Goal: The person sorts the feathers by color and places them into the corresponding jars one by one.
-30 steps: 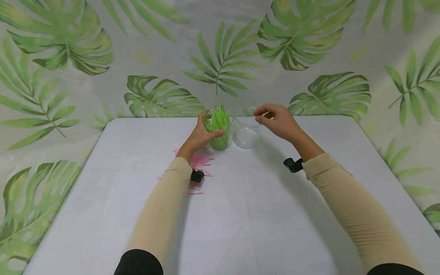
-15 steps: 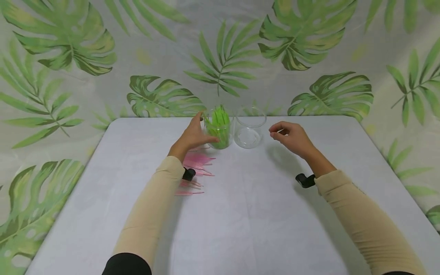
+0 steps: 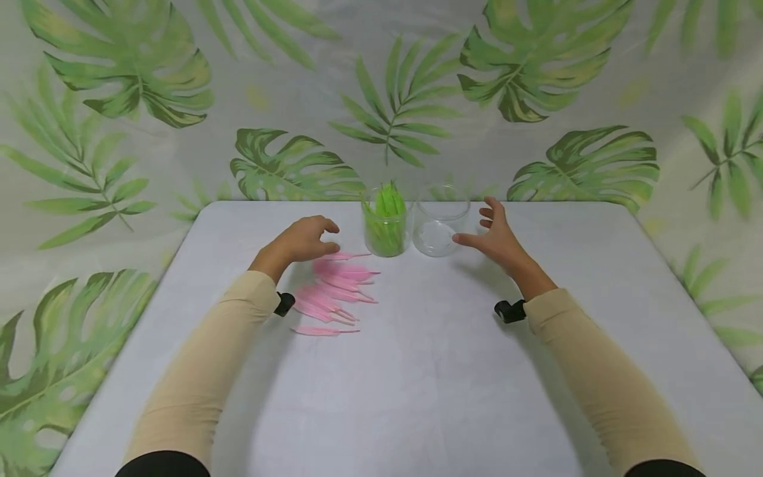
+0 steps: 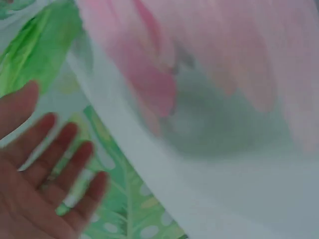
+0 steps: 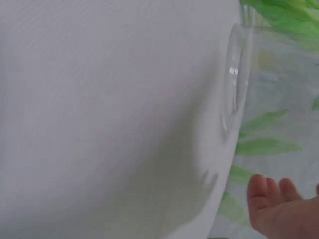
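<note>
Several pink feathers (image 3: 340, 289) lie in a loose row on the table, quills pointing right. My left hand (image 3: 298, 240) hovers at their upper left, fingers spread apart and holding nothing; in the left wrist view the feathers (image 4: 149, 64) blur across the top. A clear cup (image 3: 407, 233) filled with upright green feathers (image 3: 389, 205) stands beyond them. Beside it on the right is a second clear cup (image 3: 441, 228), see-through with nothing inside. At that cup's right side my right hand (image 3: 498, 237) has thumb and fingers parted, the thumb tip overlapping its wall in the head view.
A white cloth covers the table (image 3: 441, 384). Directly behind its far edge hangs a leaf-printed backdrop (image 3: 417, 79), with both cups standing close to that edge.
My left hand has let go of the green-feather cup and drawn back leftward, uncovering the pink feathers. My right hand left the other cup's rim, swung right, then returned beside it with fingers parted.
</note>
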Demonstrator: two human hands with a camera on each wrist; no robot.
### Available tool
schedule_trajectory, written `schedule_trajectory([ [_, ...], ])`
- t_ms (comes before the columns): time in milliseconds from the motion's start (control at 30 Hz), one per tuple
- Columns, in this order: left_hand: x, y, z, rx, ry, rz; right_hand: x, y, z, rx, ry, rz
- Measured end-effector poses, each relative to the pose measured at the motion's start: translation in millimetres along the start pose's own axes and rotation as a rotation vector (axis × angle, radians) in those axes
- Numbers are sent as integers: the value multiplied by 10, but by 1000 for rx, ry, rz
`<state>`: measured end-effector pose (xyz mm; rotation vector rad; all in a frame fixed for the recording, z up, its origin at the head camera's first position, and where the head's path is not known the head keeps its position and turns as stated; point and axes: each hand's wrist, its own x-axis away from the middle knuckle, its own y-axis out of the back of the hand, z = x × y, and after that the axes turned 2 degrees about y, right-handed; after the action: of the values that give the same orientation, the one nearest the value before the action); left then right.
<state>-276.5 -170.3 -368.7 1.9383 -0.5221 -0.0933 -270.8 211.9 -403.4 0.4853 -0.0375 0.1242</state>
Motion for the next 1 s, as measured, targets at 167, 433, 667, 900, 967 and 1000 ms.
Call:
schedule_trajectory([
  [167, -198, -199, -3, 16, -59, -110, -125, -139, -18, -35, 68, -44],
  [433, -350, -405, -20, -48, -17, -2, -236, -340, 43, -65, 152, -68],
  [667, -404, -468, -47, -41, 1, -34, -288, -416, 86, -118, 176, -120],
  [900, -459, -528, -103, -41, 12, -9, -363, -411, 37, -122, 180, -97],
  [967, -466, -537, -106, -49, 15, -20, -391, -414, 14, -114, 174, -91],
  [1000, -468, -539, -108, -50, 15, -24, -401, -417, 6, -114, 173, -89],
])
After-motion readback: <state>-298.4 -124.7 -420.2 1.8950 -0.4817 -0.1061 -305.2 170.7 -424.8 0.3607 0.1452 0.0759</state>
